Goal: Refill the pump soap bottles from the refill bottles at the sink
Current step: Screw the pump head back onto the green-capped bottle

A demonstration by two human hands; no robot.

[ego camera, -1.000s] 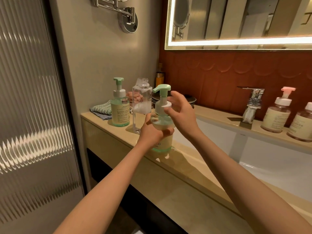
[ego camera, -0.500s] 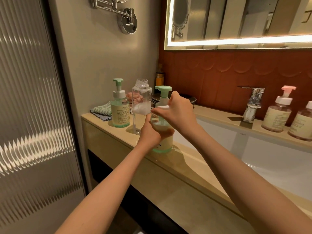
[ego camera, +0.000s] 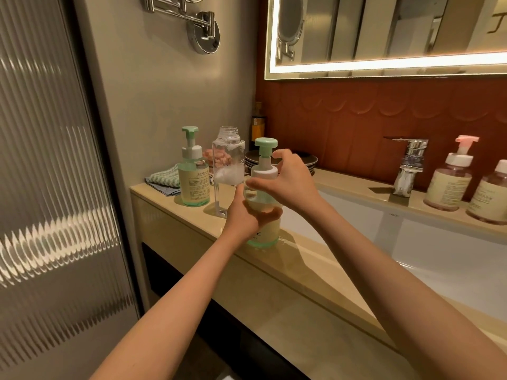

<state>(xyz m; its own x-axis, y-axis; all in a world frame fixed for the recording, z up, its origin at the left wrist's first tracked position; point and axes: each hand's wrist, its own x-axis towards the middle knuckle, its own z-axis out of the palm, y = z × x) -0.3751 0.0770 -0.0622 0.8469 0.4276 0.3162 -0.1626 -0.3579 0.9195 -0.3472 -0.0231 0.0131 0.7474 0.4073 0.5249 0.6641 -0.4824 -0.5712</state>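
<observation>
A green-topped pump soap bottle (ego camera: 264, 231) stands on the beige counter (ego camera: 315, 259) near its front edge. My left hand (ego camera: 247, 215) grips its body from the left. My right hand (ego camera: 285, 179) curls round the white collar under the green pump head (ego camera: 265, 145). Just behind stands a clear, uncapped refill bottle (ego camera: 229, 168) with a little white foam inside. A second green pump bottle (ego camera: 193, 176) stands further left.
A folded green cloth (ego camera: 164, 181) lies at the counter's left end. Dark plates (ego camera: 307, 160) are stacked behind the bottles. The white basin (ego camera: 452, 259) and chrome tap (ego camera: 410, 165) are to the right, with a pink pump bottle (ego camera: 450, 179) and another bottle (ego camera: 491, 196) beyond.
My right hand has turned on the collar, and the green pump head has rotated with it. My left hand keeps its grip on the bottle's body, which stays in place.
</observation>
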